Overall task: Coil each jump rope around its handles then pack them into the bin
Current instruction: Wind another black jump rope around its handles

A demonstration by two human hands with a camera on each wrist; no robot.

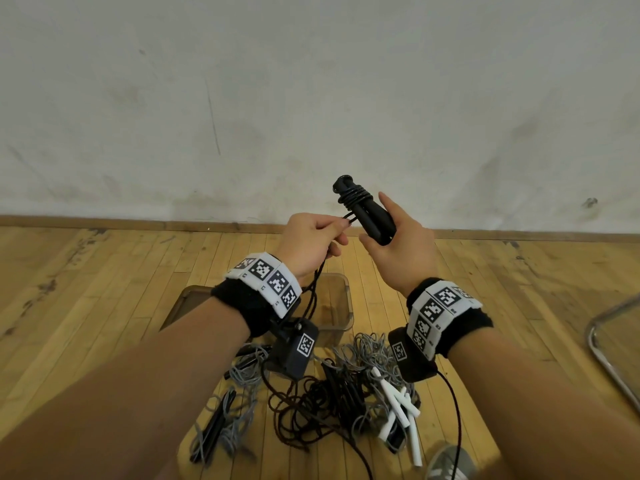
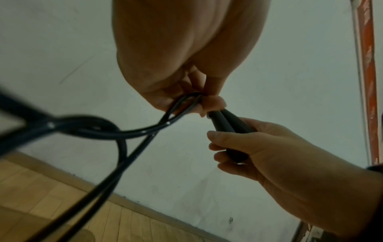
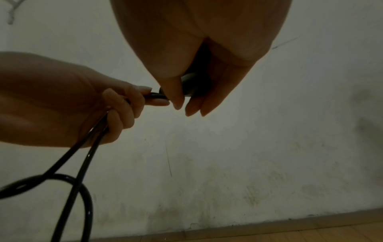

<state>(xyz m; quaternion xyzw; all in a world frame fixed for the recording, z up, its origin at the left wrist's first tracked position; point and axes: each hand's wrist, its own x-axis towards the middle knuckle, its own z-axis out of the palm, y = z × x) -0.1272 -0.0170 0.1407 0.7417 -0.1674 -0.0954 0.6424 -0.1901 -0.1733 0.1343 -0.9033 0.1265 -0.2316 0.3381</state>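
Note:
My right hand grips two black jump-rope handles held together, tilted up and to the left, with a few turns of black cord wound round their upper part. My left hand pinches the doubled black cord just left of the handles. The cord's slack hangs down from that fist toward the floor. In the right wrist view the left hand holds the cord beside my right fingers. A clear plastic bin stands on the floor below my hands.
A tangle of grey, black and brown ropes with white handles and black handles lies on the wooden floor in front of the bin. A metal-rimmed object sits at right. A grey shoe shows at the bottom. A pale wall rises behind.

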